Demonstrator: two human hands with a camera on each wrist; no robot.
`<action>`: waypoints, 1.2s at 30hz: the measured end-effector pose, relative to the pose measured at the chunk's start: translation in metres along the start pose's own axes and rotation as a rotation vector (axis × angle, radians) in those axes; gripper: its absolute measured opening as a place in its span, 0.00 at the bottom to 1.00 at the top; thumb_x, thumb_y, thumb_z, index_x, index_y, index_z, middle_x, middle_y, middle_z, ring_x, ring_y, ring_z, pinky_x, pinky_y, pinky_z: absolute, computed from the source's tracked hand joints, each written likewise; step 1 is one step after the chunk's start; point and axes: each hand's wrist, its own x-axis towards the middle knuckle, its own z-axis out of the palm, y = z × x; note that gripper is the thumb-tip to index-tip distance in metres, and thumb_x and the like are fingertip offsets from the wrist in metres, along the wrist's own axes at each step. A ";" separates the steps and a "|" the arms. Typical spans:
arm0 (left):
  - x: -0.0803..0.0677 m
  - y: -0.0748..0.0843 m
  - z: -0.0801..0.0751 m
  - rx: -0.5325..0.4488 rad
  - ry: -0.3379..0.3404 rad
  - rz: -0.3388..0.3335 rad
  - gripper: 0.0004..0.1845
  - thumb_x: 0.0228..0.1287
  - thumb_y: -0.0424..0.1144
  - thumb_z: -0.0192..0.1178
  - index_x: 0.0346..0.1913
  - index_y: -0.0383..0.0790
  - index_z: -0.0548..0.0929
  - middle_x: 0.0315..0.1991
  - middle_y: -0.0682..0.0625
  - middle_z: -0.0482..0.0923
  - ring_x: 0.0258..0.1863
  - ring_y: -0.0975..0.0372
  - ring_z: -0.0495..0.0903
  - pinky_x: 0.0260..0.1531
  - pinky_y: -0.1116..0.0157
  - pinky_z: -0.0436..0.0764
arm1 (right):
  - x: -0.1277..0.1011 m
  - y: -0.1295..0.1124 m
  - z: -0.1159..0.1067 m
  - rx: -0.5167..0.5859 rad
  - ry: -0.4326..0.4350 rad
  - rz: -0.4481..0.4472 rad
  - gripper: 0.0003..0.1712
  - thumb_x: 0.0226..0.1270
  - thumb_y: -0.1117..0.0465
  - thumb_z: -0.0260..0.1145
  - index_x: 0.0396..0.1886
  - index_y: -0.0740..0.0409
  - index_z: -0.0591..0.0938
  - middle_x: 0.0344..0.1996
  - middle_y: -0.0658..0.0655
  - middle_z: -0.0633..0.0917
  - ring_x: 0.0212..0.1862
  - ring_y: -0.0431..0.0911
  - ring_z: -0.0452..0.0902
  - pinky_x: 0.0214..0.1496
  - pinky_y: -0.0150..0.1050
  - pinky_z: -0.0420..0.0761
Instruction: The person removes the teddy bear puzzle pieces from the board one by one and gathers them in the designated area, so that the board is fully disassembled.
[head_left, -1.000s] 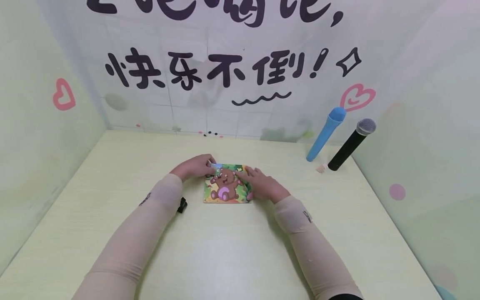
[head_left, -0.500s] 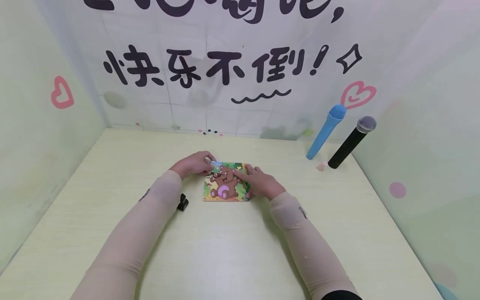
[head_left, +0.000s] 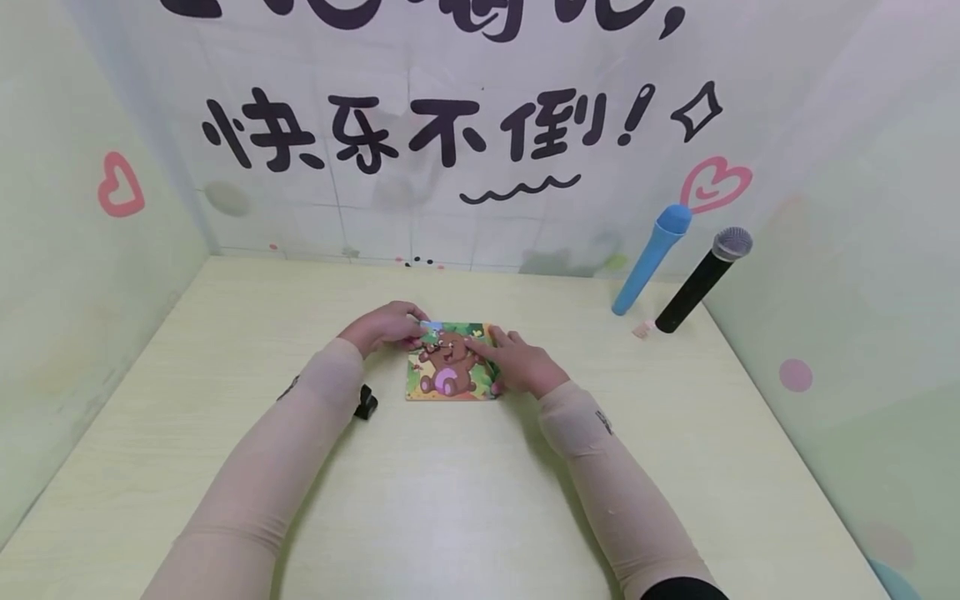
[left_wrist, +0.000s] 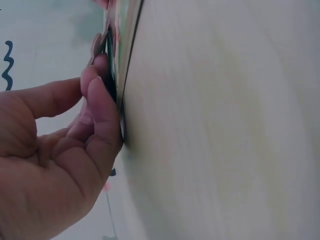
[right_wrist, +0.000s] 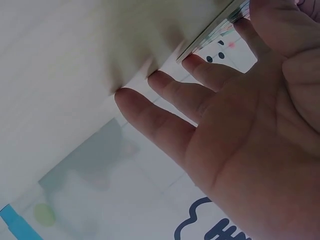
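Note:
A square bear jigsaw puzzle (head_left: 450, 367) lies flat on the pale table (head_left: 465, 500). My left hand (head_left: 415, 330) is at its top left corner, where thumb and fingers pinch a light blue puzzle piece (head_left: 431, 327). In the left wrist view the left hand (left_wrist: 102, 67) has curled fingers pressed to the puzzle's edge (left_wrist: 122, 45). My right hand (head_left: 491, 343) lies flat on the puzzle's right side, fingers straight, index finger reaching over the bear. In the right wrist view the right hand (right_wrist: 165, 85) shows spread, straight fingers beside the puzzle's edge (right_wrist: 215, 30).
A blue microphone (head_left: 651, 260) and a black microphone (head_left: 701, 282) lean against the back right wall, with a small pinkish bit (head_left: 640, 330) at their feet. A small black object (head_left: 365, 403) sits by my left forearm. Walls close in the table on three sides.
Both hands have stayed at the puzzle. The right hand has crept slightly left over the bear; the left keeps its pinch at the top left corner.

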 end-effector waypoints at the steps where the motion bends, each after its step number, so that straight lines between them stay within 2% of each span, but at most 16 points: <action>1: 0.000 0.000 0.000 0.005 0.003 0.002 0.19 0.75 0.32 0.55 0.64 0.30 0.72 0.35 0.45 0.78 0.30 0.63 0.78 0.34 0.70 0.80 | 0.000 0.000 0.000 0.000 0.000 0.000 0.52 0.68 0.56 0.70 0.82 0.28 0.50 0.82 0.59 0.44 0.80 0.61 0.44 0.66 0.62 0.72; 7: 0.002 -0.005 -0.001 0.038 0.004 0.017 0.17 0.75 0.32 0.54 0.63 0.35 0.73 0.38 0.46 0.77 0.32 0.63 0.77 0.35 0.69 0.79 | 0.003 0.001 0.001 -0.006 -0.004 -0.006 0.52 0.68 0.56 0.71 0.82 0.28 0.50 0.82 0.59 0.44 0.80 0.62 0.44 0.65 0.62 0.74; 11: 0.003 -0.007 -0.003 0.028 -0.016 0.025 0.16 0.75 0.31 0.53 0.63 0.36 0.73 0.37 0.46 0.77 0.32 0.63 0.77 0.34 0.70 0.79 | 0.003 0.001 0.002 -0.016 -0.005 -0.008 0.53 0.67 0.56 0.71 0.82 0.27 0.49 0.82 0.59 0.44 0.80 0.62 0.45 0.63 0.60 0.76; 18: -0.001 -0.003 -0.001 0.032 -0.015 0.025 0.16 0.76 0.32 0.53 0.63 0.35 0.73 0.37 0.46 0.76 0.32 0.63 0.77 0.34 0.70 0.79 | 0.000 0.000 0.003 0.003 0.000 -0.008 0.53 0.68 0.58 0.70 0.81 0.27 0.49 0.82 0.58 0.44 0.80 0.62 0.44 0.65 0.62 0.73; 25: 0.000 -0.010 -0.005 0.022 -0.013 0.045 0.18 0.77 0.34 0.54 0.65 0.37 0.72 0.38 0.46 0.77 0.35 0.61 0.77 0.36 0.69 0.80 | 0.000 -0.001 0.003 0.008 0.012 -0.016 0.53 0.68 0.58 0.70 0.82 0.28 0.50 0.82 0.58 0.45 0.80 0.62 0.44 0.66 0.61 0.72; 31: -0.004 -0.014 -0.011 0.004 0.002 0.055 0.18 0.77 0.35 0.54 0.65 0.37 0.72 0.40 0.44 0.78 0.36 0.59 0.78 0.38 0.66 0.81 | 0.001 0.000 0.003 0.041 0.045 -0.045 0.53 0.68 0.62 0.70 0.83 0.32 0.50 0.82 0.60 0.47 0.79 0.63 0.46 0.66 0.64 0.72; 36: -0.005 -0.019 -0.017 -0.006 0.009 0.060 0.17 0.78 0.35 0.54 0.65 0.37 0.72 0.40 0.44 0.80 0.35 0.59 0.80 0.37 0.67 0.81 | 0.001 0.002 0.002 0.035 0.062 -0.056 0.55 0.65 0.59 0.72 0.83 0.39 0.49 0.81 0.60 0.48 0.79 0.65 0.47 0.63 0.63 0.75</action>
